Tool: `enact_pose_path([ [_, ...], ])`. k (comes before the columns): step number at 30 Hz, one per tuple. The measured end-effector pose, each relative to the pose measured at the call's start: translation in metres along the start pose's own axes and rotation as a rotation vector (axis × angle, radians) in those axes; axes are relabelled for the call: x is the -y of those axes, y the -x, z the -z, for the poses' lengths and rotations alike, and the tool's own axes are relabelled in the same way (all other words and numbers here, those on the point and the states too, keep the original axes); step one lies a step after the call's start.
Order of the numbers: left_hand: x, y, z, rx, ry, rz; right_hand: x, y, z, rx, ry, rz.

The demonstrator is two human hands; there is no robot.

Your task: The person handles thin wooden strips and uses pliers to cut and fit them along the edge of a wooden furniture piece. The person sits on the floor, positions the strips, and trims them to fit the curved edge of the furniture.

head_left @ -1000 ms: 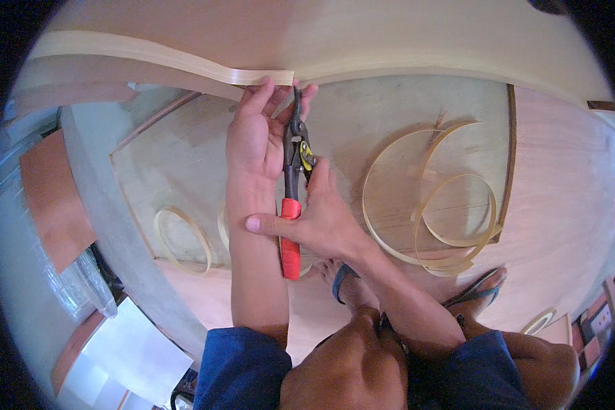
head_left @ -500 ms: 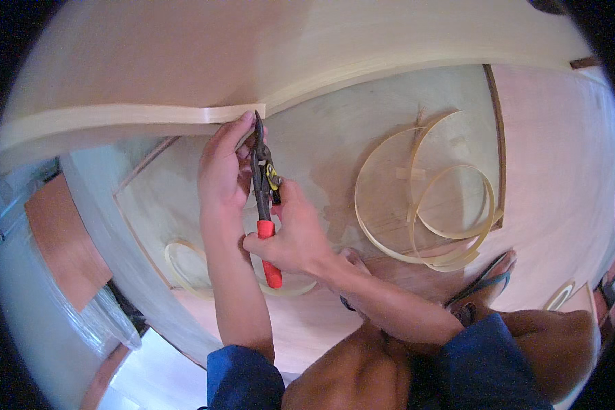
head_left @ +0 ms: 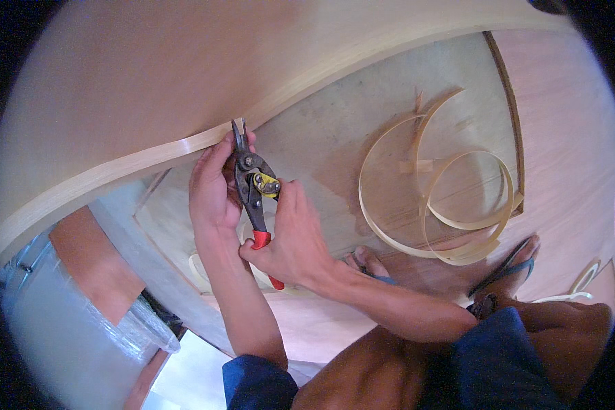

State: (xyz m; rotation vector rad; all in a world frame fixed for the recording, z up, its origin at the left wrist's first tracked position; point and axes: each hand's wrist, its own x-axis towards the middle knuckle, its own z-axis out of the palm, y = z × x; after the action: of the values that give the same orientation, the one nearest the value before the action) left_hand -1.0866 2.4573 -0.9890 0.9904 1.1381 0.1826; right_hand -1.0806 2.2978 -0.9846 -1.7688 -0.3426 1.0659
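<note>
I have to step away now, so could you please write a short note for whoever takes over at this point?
Left hand: steadies the edge strip on the panel edge, right by the blades.
Right hand: grips the red-handled snips, blades at the strip's end.
Floor: loose coils of strip lie to the right.
Done: strip lies along the panel edge left of the snips.
Left: the edge right of the snips looks bare; whether the cut is through cannot be told.

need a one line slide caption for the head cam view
Right hand closes red-handled snips on pale edge banding along a wooden panel, left hand steadying it.
</note>
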Motion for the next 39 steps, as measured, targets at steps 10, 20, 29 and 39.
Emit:
enact_pose_path([
  [10, 0.005, -0.005, 0.008, 0.035, 0.176, 0.039, 0.003, 0.001, 0.005, -0.047, 0.117, -0.013],
  [20, 0.006, -0.008, 0.020, 0.155, 0.248, 0.095, 0.002, 0.000, 0.017, -0.042, 0.194, -0.035],
  [29, 0.007, -0.008, 0.028, 0.292, 0.358, 0.099, -0.001, 0.001, 0.018, -0.054, 0.161, 0.023],
  [39, 0.008, -0.010, 0.033, 0.289, 0.405, 0.127, -0.001, 0.002, 0.019, -0.051, 0.160, 0.019],
])
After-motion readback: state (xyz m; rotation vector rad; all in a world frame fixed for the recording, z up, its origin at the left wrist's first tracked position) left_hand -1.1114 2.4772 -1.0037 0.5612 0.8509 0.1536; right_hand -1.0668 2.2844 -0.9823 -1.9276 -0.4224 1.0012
